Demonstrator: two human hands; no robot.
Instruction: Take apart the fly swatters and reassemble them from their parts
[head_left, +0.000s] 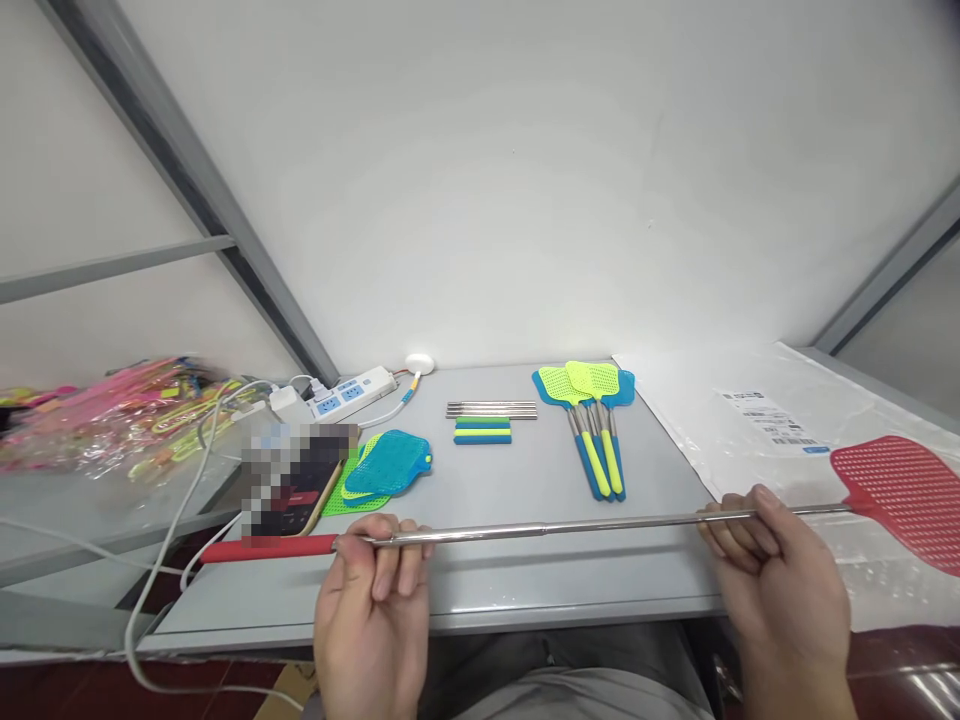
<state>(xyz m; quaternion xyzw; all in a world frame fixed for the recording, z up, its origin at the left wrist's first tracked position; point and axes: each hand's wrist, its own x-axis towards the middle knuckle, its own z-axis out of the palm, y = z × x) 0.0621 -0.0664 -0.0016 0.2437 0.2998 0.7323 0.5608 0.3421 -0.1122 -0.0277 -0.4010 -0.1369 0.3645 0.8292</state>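
Note:
A fly swatter (622, 523) with a red grip, a drawn-out metal telescopic rod and a red mesh head stretches across the front of the table. My left hand (379, 600) is closed round the rod just beside the red grip. Toward the head end, my right hand (776, 585) pinches the thinner rod section. Behind the rod lie several finished-looking blue and yellow fly swatters (600, 430), their heads overlapping. Loose metal rods (491, 410) and coloured handle sleeves (482, 431) sit in rows mid-table. Loose swatter heads (390, 465) in blue, yellow and green are stacked at left.
A phone (319, 490), partly blurred out, lies on the left of the table (525, 595). Behind it are a power strip (352, 396) and a white cable (169, 520). Plastic-wrapped colourful items (127, 410) fill the far left. A white labelled plastic bag (697, 400) covers the right side.

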